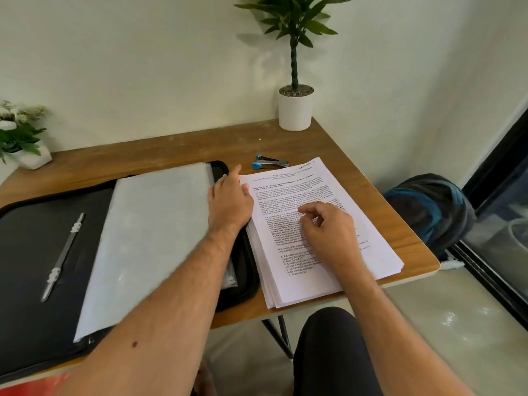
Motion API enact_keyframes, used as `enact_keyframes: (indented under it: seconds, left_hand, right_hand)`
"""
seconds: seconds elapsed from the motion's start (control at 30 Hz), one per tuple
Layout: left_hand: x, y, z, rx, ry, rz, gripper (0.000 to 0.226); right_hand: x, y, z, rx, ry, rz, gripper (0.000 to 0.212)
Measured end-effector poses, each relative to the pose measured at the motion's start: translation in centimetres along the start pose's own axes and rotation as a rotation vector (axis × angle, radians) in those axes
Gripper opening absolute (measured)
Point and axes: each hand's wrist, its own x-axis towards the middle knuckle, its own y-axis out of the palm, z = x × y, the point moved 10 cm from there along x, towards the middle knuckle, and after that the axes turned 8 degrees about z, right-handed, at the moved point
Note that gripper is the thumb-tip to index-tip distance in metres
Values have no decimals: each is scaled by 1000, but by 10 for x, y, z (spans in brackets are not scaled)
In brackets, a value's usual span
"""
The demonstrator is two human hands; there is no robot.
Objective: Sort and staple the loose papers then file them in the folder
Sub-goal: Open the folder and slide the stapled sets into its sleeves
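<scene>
Our right hand point(325, 224) rests on the papers point(320, 224), its fingers loosely curled, thumb and forefinger close together at the top sheet; we cannot tell whether they pinch it. Our left hand point(230, 200) lies flat with straight fingers across the folder's right edge, forefinger stretched toward the papers' top corner. The papers form a thick, slightly fanned white stack of printed text, lying just right of the folder point(43, 238) and touching its rim. The folder is black, zip-edged, lying open, with a slim metal clip bar point(63, 257) on its left half and frosted plastic sleeves point(151, 238) on the right. A small blue-and-metal stapler point(270, 162) sits just beyond the papers. All this lies on a smooth brown wooden table point(171, 150) against a pale wall. A white cylindrical pot with a plant point(295, 108) stands at the far corner, a second plant point(20, 138) at the left edge. A dark backpack point(431, 210) sits on the grey floor by a black-framed glass door point(503, 178).
</scene>
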Motion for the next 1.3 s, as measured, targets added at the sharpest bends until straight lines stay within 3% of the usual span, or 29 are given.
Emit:
enact_keyframes:
  seconds: [0.2, 0.33, 0.5, 0.63, 0.87, 1.1, 1.17, 1.3]
  left_hand:
    - [0, -5, 0, -308, 114, -61, 53]
    - [-2, -7, -5, -373, 70, -17, 51]
    - [11, -10, -8, -59, 47, 58, 29]
    - [19, 1, -24, 286, 95, 140, 48]
    - [32, 5, -35, 414, 70, 136, 38]
    - [33, -5, -39, 108, 81, 63, 16]
    - [35, -12, -38, -119, 34, 33, 6]
    - [32, -16, -35, -657, -31, 58, 22]
  right_hand:
    - [1, 4, 0, -23, -13, 11, 19]
    - [0, 4, -1, -31, -7, 13, 19]
    - [1, 8, 3, -40, -23, 20, 18]
    - [0, 10, 3, -36, -22, 28, 18]
    - [3, 9, 6, -46, -42, 35, 18]
    - [4, 8, 1, -46, -42, 41, 21]
    - [5, 8, 1, -42, -47, 39, 22]
    - [6, 6, 1, -18, -36, 36, 22]
